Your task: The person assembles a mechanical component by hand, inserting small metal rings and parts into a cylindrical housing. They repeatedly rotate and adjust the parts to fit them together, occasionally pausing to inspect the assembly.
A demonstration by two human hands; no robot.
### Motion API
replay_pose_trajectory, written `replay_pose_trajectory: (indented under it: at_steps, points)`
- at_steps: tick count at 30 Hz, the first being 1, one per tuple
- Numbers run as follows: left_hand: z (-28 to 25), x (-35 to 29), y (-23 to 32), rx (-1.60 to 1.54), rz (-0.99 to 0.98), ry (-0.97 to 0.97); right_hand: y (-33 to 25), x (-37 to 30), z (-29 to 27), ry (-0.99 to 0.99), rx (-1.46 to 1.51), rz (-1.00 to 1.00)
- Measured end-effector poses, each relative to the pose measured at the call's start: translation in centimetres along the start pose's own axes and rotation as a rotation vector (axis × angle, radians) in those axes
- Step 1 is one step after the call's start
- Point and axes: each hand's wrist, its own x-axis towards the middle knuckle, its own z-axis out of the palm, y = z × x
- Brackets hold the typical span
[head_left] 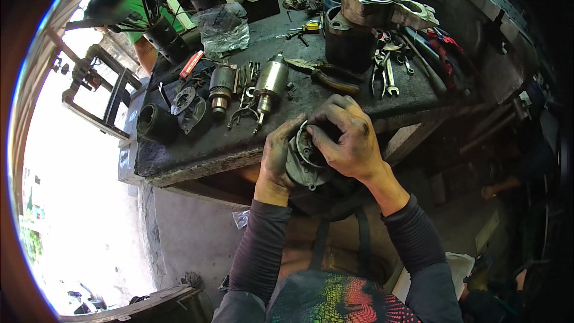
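Grey flanged metal housing [303, 173], left hand [278, 154] clasping its left side, right hand [350, 136] curled narrow at its round opening, pinch unclear, workbench [191, 157] beyond

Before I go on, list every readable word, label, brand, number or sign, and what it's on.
None reads clearly.
Red-and-white box: any print is too small.
Grey metal housing in the left hand: no legible lettering.
Wrench: any stamping is too small.
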Motion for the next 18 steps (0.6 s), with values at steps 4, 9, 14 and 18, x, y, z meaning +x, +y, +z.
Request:
replay_pose_trajectory:
  at_steps: [4,9,14,18]
  points:
    - [-0.1,-0.1,0.1,-0.021,-0.014,-0.022,-0.3,-0.3,0.2,-0.039,-0.003,-0.046]
    - [0.0,0.0,0.1,0.049,0.002,0.015,0.3,0.0,-0.4,-0.082,0.001,-0.044]
    - [0.0,-0.3,-0.1,-0.026,-0.033,-0.115,0.8,-0.1,-0.9,-0.153,0.057,-0.129]
    - [-0.4,-0.2,-0.2,-0.002,0.020,-0.177,0.5,-0.1,-0.9,-0.224,-0.016,-0.202]
